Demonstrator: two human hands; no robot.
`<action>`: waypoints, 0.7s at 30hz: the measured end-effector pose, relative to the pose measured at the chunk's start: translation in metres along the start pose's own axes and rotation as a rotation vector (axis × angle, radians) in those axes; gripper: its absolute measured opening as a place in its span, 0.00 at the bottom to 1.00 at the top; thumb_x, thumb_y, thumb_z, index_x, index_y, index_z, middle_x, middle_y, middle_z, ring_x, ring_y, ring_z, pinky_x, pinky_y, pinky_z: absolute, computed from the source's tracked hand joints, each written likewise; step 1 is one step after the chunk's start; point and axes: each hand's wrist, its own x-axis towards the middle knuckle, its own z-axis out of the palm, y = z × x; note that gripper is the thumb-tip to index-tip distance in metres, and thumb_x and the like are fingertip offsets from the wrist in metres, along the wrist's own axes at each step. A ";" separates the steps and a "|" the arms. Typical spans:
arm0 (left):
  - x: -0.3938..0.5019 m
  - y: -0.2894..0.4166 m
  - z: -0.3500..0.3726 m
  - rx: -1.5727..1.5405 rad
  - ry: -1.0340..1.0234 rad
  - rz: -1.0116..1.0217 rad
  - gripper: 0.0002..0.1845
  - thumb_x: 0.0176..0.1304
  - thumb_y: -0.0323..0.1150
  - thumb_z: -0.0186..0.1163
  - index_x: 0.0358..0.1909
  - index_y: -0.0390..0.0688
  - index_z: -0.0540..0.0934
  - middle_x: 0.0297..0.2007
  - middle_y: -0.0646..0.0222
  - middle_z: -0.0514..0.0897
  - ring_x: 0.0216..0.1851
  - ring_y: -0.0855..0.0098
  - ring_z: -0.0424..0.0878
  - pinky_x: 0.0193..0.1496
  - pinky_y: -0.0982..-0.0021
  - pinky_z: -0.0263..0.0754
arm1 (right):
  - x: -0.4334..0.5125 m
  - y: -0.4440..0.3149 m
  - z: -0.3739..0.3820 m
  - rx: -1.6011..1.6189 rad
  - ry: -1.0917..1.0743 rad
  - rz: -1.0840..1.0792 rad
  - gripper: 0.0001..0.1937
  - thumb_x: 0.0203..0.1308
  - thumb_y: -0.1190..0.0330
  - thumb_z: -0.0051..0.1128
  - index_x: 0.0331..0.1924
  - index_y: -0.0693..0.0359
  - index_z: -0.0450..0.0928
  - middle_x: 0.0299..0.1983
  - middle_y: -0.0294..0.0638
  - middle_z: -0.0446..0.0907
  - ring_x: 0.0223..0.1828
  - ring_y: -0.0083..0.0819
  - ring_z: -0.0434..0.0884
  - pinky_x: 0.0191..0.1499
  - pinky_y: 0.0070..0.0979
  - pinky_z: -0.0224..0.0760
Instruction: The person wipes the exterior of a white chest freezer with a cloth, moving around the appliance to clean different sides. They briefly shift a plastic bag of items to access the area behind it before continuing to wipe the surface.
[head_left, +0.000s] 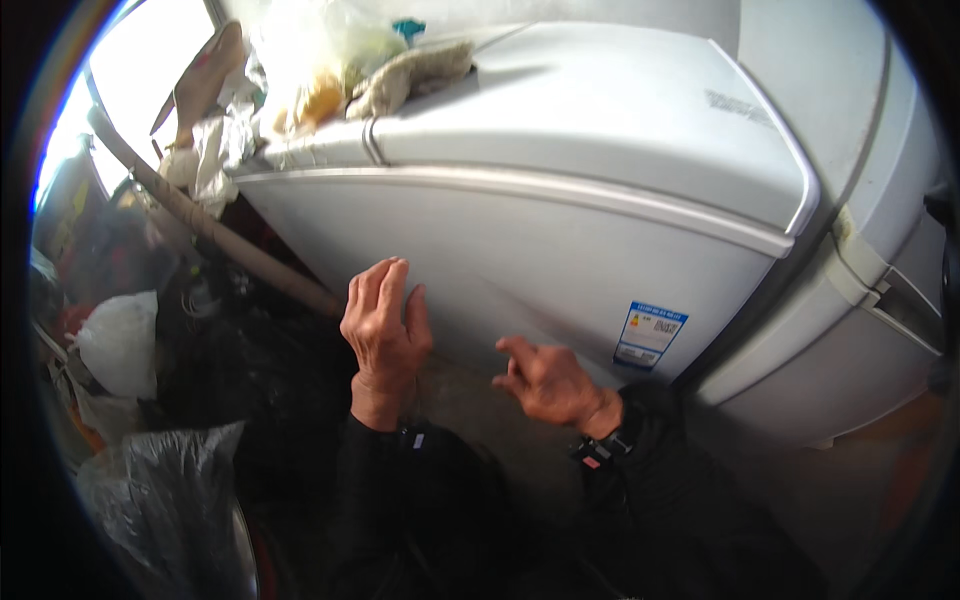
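Note:
Both my hands hang in front of a white chest freezer (450, 225), with nothing seen in either. My left hand (385, 322) is raised, its fingers nearly straight and the thumb held apart. Lower and to the right, my right hand (553, 381) points its index finger to the left while the other fingers are partly curled. A blue and white label (650, 335) bearing writing is stuck on the freezer front, just beyond the right hand. The freezer lid (600, 97) is down. I cannot tell whether either hand touches the front panel.
A crumpled cloth (409, 79) and a clear plastic bag with yellowish contents (322, 97) lie on the freezer's left end. A refrigerator (817, 337) stands to the right. A long pole (217, 232) slants at left, above a white bag (120, 341) and a grey plastic bag (165, 495).

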 end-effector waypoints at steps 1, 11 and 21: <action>-0.027 -0.013 -0.004 0.016 -0.107 -0.098 0.19 0.65 0.23 0.74 0.59 0.37 0.88 0.55 0.56 0.91 0.54 0.49 0.91 0.56 0.54 0.87 | -0.001 -0.001 -0.006 0.037 0.032 -0.009 0.20 0.72 0.69 0.75 0.62 0.66 0.79 0.32 0.50 0.88 0.34 0.53 0.91 0.39 0.45 0.84; -0.374 -0.046 -0.103 -0.203 -1.102 -1.200 0.16 0.72 0.41 0.75 0.49 0.37 0.93 0.38 0.53 0.96 0.44 0.55 0.96 0.50 0.52 0.87 | -0.004 -0.003 -0.034 0.144 0.255 0.126 0.16 0.77 0.80 0.67 0.64 0.70 0.81 0.36 0.40 0.90 0.36 0.24 0.89 0.45 0.27 0.85; -0.466 0.122 -0.179 -0.539 -1.786 -1.683 0.17 0.72 0.37 0.73 0.50 0.31 0.91 0.38 0.55 0.95 0.44 0.62 0.93 0.50 0.54 0.86 | -0.057 -0.015 -0.087 -0.012 0.592 0.026 0.18 0.79 0.85 0.62 0.68 0.81 0.78 0.47 0.54 0.91 0.42 0.32 0.90 0.49 0.27 0.87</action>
